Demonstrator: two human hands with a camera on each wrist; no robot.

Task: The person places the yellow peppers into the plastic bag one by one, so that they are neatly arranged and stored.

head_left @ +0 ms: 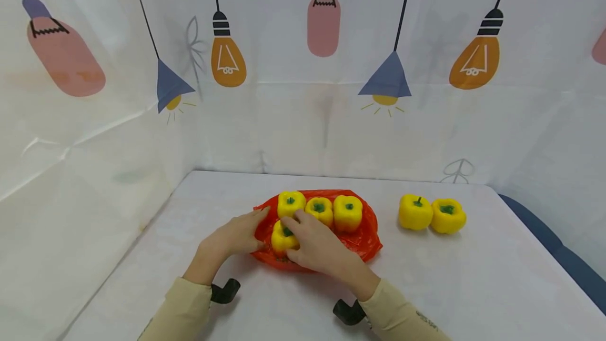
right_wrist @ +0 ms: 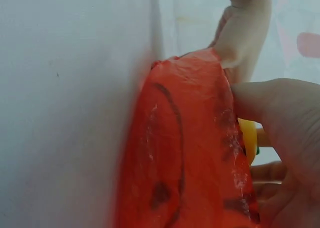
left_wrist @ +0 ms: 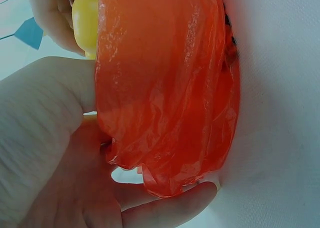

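A red plastic bag (head_left: pixel 368 238) lies with its mouth spread wide and its rim raised. Several yellow bell peppers with green stems stand inside. My right hand (head_left: pixel 321 245) grips the nearest bell pepper (head_left: pixel 280 242) at the front left of the bag, fingers over its top and thumb at its near side. My left hand (head_left: pixel 236 233) holds the bag's left rim. In the left wrist view its thumb goes behind the red film (left_wrist: pixel 165 88), with other fingers below. The right wrist view shows the bag's outer wall (right_wrist: pixel 195 138), hiding most of the pepper.
Two more yellow bell peppers, one (head_left: pixel 415 212) touching the other (head_left: pixel 448 216), stand right of the bag on the white table (head_left: pixel 426 283). A printed white curtain (head_left: pixel 293 130) hangs behind and on the left. A dark blue chair edge (head_left: pixel 549 241) shows beyond the table's right side.
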